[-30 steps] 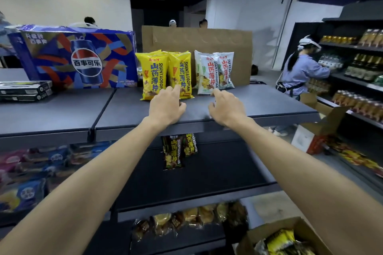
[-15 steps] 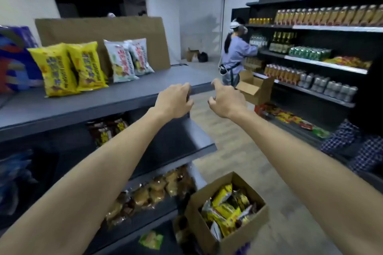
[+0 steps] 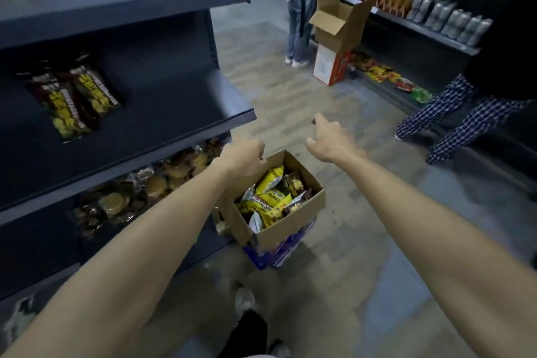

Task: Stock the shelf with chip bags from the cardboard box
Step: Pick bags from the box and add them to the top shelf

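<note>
Left hand (image 3: pixel 242 157) curled, seemingly empty, above cardboard box (image 3: pixel 287 229) of chip bags (image 3: pixel 268 200), right hand (image 3: pixel 329 141) open, shelf (image 3: pixel 145 131) at left

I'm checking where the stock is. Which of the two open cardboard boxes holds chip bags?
The near brown cardboard box under both hands, full of yellow chip bags; the far box by the drinks shelf shows none.
</note>
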